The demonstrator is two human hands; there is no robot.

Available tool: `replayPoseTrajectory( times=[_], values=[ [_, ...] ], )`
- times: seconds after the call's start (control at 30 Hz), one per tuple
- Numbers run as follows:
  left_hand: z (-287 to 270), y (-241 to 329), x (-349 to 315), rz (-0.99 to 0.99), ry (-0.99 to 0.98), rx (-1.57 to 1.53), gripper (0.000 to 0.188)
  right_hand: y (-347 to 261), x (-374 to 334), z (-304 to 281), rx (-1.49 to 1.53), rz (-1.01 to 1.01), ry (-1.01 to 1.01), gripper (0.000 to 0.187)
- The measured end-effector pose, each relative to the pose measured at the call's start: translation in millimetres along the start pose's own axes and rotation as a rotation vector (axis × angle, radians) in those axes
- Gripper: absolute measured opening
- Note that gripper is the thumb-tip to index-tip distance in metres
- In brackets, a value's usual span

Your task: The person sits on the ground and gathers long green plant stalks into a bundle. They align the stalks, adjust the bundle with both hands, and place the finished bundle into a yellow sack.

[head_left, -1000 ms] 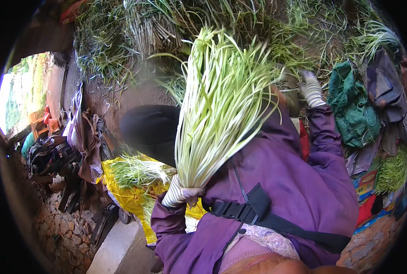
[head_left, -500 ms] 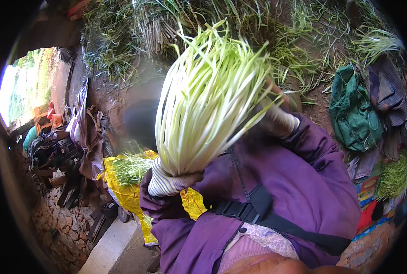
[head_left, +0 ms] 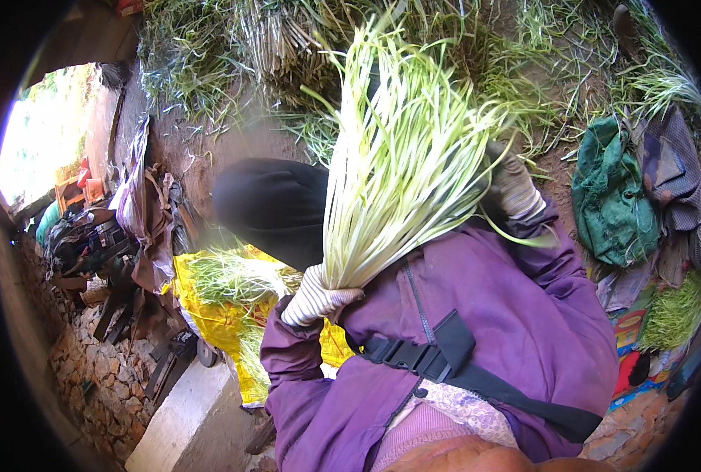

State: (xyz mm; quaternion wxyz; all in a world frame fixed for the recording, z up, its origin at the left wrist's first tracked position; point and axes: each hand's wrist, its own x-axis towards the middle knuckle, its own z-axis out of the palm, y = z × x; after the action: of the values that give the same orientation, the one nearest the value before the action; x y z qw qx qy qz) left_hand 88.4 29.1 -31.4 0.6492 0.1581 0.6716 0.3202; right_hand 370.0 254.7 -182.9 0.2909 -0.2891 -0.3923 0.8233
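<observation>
A large bunch of long, pale green shoots [head_left: 402, 173] with white lower stems fans upward in front of my body. My left hand [head_left: 319, 299], in a striped glove, is closed tightly round its narrow lower end. At the right side of the spread leaves is my right hand [head_left: 517, 185], also gloved. Leaves partly hide its fingers, so I cannot tell whether it grips any of them. More of the same kind of shoots [head_left: 236, 275] lie on a yellow sack [head_left: 209, 315] to the left of my left hand.
Loose green leaves [head_left: 185, 63] and a bundle of dry stalks [head_left: 284, 35] cover the ground ahead. To the right lie a green cloth sack [head_left: 612, 197] and another pile of shoots [head_left: 675, 311]. A pale block [head_left: 185, 417] stands at lower left, near stones and dark clutter.
The bunch and my left hand have shifted right, and the leaves have spread wider. My right hand has also moved right. More of my dark-clothed knee shows behind the stems.
</observation>
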Motion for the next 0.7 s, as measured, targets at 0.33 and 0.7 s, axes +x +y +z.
replayPoseTrajectory(
  times=[0.33,0.7],
  values=[
    [-13,6,-2,-0.135,-0.074,0.043,0.031,6,7,-43,0.538,0.312,-0.007,0.037],
    [-32,-4,-15,-0.242,0.030,0.160,0.030,-8,-2,-98,0.068,0.122,0.490,0.030]
  ],
)
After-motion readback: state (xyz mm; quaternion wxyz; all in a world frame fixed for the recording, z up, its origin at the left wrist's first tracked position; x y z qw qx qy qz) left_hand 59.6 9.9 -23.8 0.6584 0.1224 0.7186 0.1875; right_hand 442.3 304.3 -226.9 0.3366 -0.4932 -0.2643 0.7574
